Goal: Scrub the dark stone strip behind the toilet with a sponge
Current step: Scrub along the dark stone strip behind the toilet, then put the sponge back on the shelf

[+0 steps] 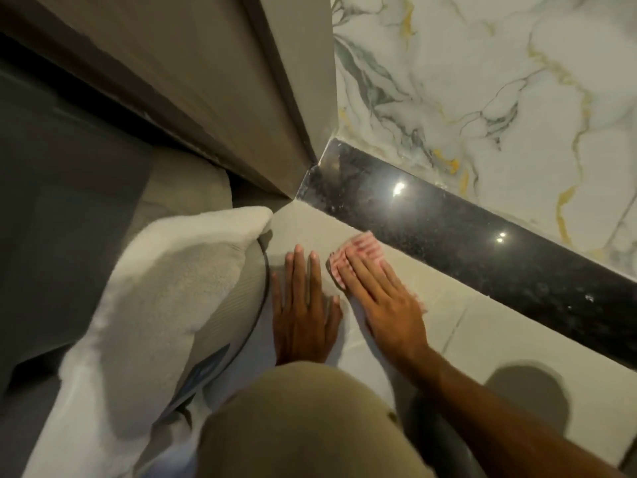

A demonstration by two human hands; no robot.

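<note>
A glossy dark stone strip (pixel 458 232) runs diagonally from the door frame corner toward the lower right, between grey floor tile and white marble tile. My right hand (pixel 379 294) lies flat on a pink striped sponge (pixel 358 251), pressing it onto the grey tile just beside the strip's near edge. My left hand (pixel 303 305) rests flat on the grey tile to the left of it, fingers together, holding nothing. No toilet shows in this view.
A grey door frame (pixel 293 98) meets the strip's far end. A white towel (pixel 148 305) lies over a round lidded object at left. White marble tile with gold veins (pixel 499 98) lies beyond the strip. My knee (pixel 293 426) fills the bottom.
</note>
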